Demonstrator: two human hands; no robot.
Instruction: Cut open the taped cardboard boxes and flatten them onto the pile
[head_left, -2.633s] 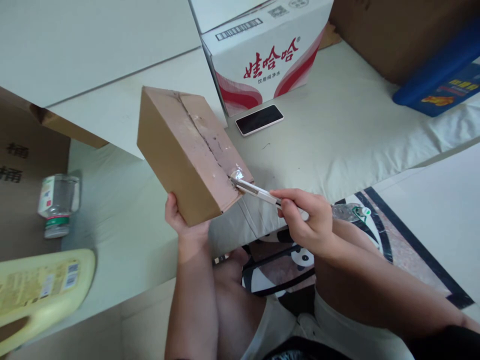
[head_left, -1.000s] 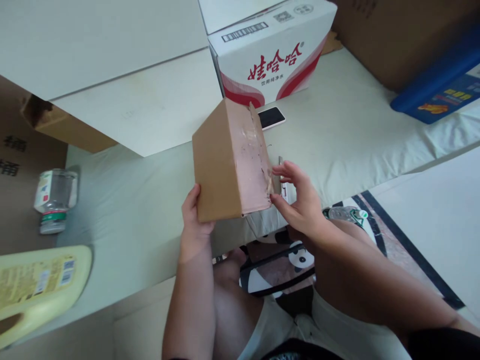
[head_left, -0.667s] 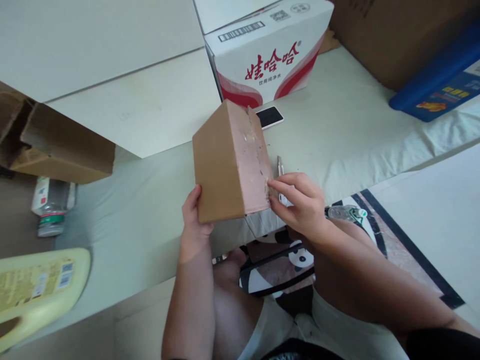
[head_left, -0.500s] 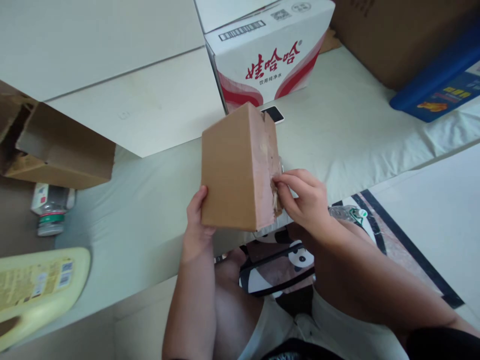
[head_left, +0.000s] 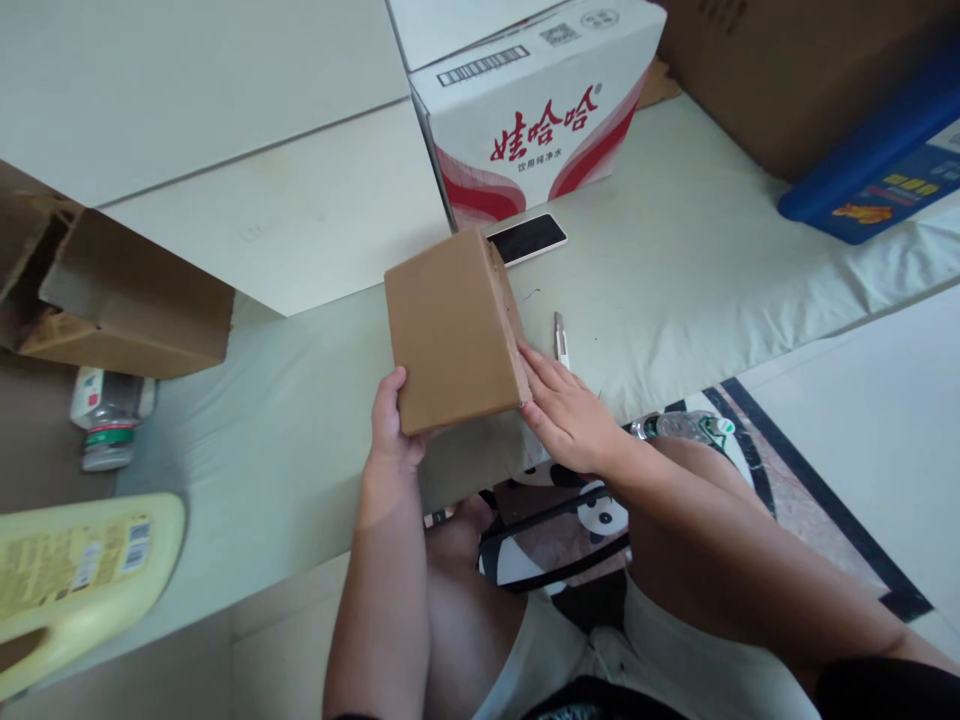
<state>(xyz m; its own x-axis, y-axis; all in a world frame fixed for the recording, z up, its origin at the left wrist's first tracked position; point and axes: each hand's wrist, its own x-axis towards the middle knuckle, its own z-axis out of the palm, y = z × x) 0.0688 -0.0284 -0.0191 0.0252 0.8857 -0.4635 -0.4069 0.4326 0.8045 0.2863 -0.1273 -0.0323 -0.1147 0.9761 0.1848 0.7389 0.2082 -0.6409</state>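
A brown cardboard box (head_left: pixel 454 335) is held tilted above the light green cloth. My left hand (head_left: pixel 391 425) grips its lower left corner, thumb on the near face and fingers underneath. Against the torn, taped right side, my right hand (head_left: pixel 566 410) lies flat with its fingers stretched out; its fingertips are partly hidden by the box edge. Just beyond that hand, a utility knife (head_left: pixel 561 340) rests on the cloth with its blade end pointing away. A smartphone (head_left: pixel 529 240) with a dark screen lies behind the box, partly covered by it.
A white and red carton (head_left: pixel 540 150) stands at the back, beside a large white box (head_left: pixel 300 220). On the left are an open cardboard box (head_left: pixel 142 290), a clear bottle (head_left: pixel 109 440) and a yellow jug (head_left: pixel 90 570). A blue container (head_left: pixel 862 190) stands at right.
The box has shifted left and turned, hiding more of its taped side. My right hand went from pinching at the torn edge to lying flat on it. The knife and more of the phone now show.
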